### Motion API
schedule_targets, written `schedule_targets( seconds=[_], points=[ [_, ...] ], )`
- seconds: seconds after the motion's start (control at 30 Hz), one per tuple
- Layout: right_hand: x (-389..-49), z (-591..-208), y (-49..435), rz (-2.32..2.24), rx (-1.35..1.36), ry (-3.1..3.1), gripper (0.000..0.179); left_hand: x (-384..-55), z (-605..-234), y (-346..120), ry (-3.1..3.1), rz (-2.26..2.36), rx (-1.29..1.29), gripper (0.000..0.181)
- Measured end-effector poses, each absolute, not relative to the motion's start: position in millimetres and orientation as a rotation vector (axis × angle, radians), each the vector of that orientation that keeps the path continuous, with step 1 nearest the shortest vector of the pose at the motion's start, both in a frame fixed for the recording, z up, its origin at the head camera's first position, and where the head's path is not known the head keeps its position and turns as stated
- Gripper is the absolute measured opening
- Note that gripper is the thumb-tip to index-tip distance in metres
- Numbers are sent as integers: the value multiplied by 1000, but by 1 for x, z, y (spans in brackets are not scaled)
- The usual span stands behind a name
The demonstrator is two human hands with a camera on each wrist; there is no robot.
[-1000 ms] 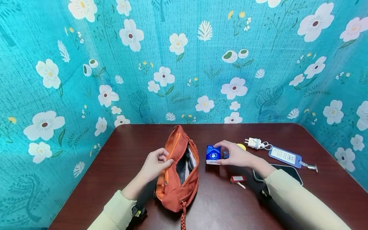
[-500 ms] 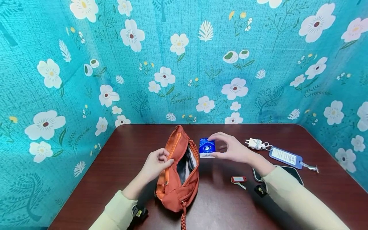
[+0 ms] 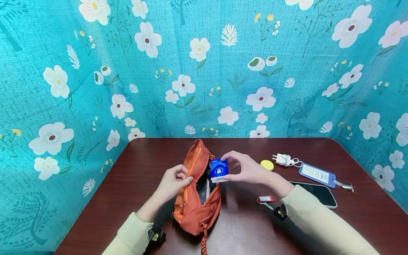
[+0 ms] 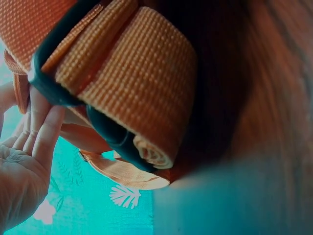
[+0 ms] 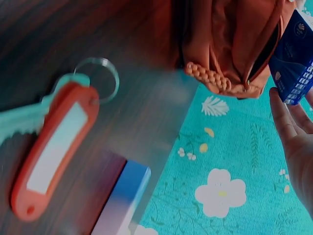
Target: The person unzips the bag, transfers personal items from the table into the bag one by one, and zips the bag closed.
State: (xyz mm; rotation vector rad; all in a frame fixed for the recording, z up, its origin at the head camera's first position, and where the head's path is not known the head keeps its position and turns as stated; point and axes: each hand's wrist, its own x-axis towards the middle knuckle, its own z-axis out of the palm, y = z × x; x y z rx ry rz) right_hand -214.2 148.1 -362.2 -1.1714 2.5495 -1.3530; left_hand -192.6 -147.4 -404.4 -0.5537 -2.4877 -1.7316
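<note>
An orange-red crossbody bag (image 3: 191,212) lies on the table with its main zip open, showing a dark and pale lining. My left hand (image 3: 172,182) pinches the bag's left edge between thumb and fingers. In the left wrist view, a rolled webbing strap (image 4: 142,73) with a dark buckle stands in front of that hand. My right hand (image 3: 247,168) grips a small blue-and-white tissue pack (image 3: 219,170) by its right side, thumb below and fingers on top. The pack is over the right rim of the bag's opening, hiding part of it; whether they touch I cannot tell.
Right of the bag lie a key with a red tag (image 3: 265,199), a yellow round thing (image 3: 267,165), a white charger (image 3: 282,159) with wound cable, a blue card holder (image 3: 317,174) and a phone (image 3: 317,194). A blue-and-pale block (image 5: 129,183) shows in the right wrist view.
My right hand has lifted the tissue pack off the table and carried it left to the bag's opening. The yellow round thing has come back into sight. My left hand keeps its place.
</note>
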Motion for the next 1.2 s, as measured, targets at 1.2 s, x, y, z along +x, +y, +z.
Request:
schedule_targets(
  seconds=[1.2],
  points=[
    [-220,-401,121,-1086,-1085,2661,56,-172,-373,-133,-2493,-1761,-482,14]
  ],
)
